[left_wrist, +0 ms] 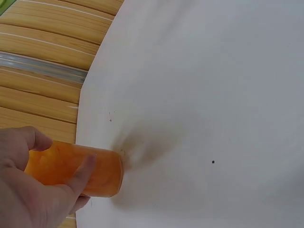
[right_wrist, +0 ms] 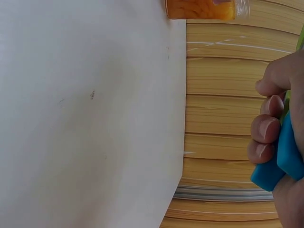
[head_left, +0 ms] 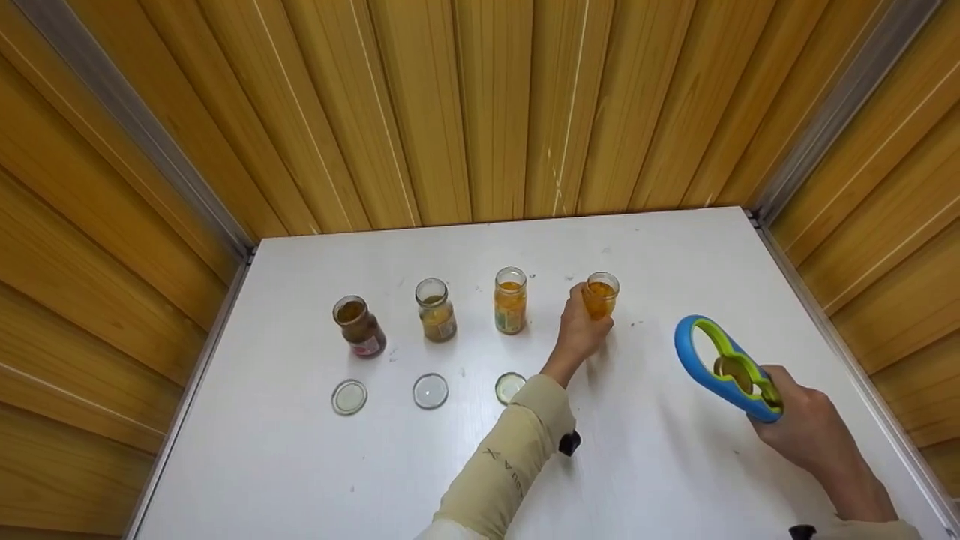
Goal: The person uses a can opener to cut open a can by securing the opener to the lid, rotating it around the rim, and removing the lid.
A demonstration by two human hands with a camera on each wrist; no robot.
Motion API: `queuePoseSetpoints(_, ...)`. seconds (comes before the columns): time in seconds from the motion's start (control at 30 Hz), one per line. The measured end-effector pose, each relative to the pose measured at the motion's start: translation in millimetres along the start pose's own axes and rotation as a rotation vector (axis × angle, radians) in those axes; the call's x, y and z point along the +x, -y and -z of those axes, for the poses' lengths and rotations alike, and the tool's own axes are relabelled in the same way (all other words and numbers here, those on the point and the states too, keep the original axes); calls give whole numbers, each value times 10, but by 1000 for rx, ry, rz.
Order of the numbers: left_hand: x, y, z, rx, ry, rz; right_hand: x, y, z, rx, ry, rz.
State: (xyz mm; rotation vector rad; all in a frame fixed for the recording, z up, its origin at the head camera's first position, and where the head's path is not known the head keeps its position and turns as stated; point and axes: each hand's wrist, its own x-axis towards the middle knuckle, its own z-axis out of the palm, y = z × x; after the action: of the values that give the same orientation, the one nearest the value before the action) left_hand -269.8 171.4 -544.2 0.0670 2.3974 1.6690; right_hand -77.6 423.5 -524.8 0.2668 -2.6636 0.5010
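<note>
Gripping orange jar (head_left: 601,295), left hand (head_left: 581,334); label unreadable.

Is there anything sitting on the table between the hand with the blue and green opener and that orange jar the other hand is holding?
Nothing visible. Only bare white table lies between the right hand, gripping the blue-and-green plastic jar opener, and the open glass jar of orange preserve held by the left hand.

On my left sleeve (head_left: 504,469) I make out dark letters, roughly "X" then "VOA", running along the forearm; the labels on the jars (head_left: 510,301) are too small to read
</note>
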Motion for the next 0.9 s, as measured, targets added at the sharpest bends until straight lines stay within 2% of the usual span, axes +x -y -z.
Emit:
queuePoseSetpoints(0.13,62,70,41,-8,-11,-42,2,-1,-14,1,2,9)
queuePoseSetpoints(0.2,94,95,67,-32,-12,-41,7,3,-13,1,4,10)
queuePoseSetpoints(0.27,122,105,90,-80,-15,-16,13,10,-7,2,5,12)
queuePoseSetpoints(0.4,119,55,91,-156,-19,90,23,16,14,1,5,9)
queuePoseSetpoints(0.67,-63,-58,49,-212,-41,199,72,58,2,1,-12,43)
queuePoseSetpoints(0.8,-167,-95,44,-239,-18,259,91,92,-5,1,-1,35)
queuePoseSetpoints(0.9,-261,-97,77,-269,32,289,98,129,-7,4,9,31)
